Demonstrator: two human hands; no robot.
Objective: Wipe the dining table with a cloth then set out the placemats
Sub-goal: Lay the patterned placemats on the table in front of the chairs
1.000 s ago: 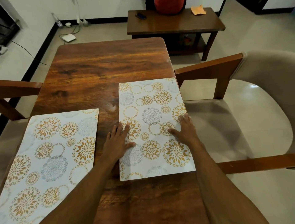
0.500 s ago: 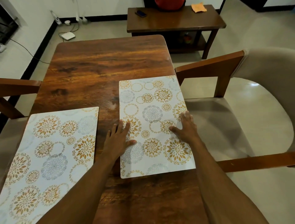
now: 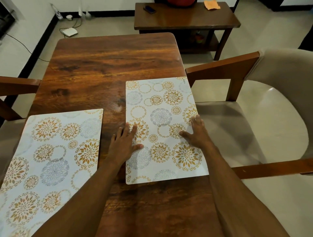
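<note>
the left placemat (image 3: 50,152) is running off the bottom left of the view, so its near corners are not showing. its outer side is reaching past the table's (image 3: 108,71) left edge, though how far is cut off. both forearms are covering much of the table's near end, and that end's edge is lying out of view. beyond the table's far end, a red rounded thing (image 3: 179,2) on a low side table (image 3: 186,20) is being cropped by the top border and is hard to identify. an orange cloth (image 3: 211,5) is lying crumpled beside it. a small dark flat thing (image 3: 149,9), perhaps a phone, is sitting there too.

the right placemat (image 3: 160,104) is lying flat along the table's right edge, its long side running toward the far end. it is showing a white ground with rings and flower rounds in gold and grey. small print in its far right corner is too tiny to read. the left placemat is carrying the same pattern and is sitting slightly skewed to the table.

the hands are resting apart, both flat with straight fingers. the left hand (image 3: 122,145) is straddling the right placemat's inner edge, with thumb and fingertips on the mat and palm over bare wood. the right hand (image 3: 197,133) is pressing on the mat close to the table's right edge, thumb spread inward.

a padded chair (image 3: 279,101) is standing at the table's right side.
</note>
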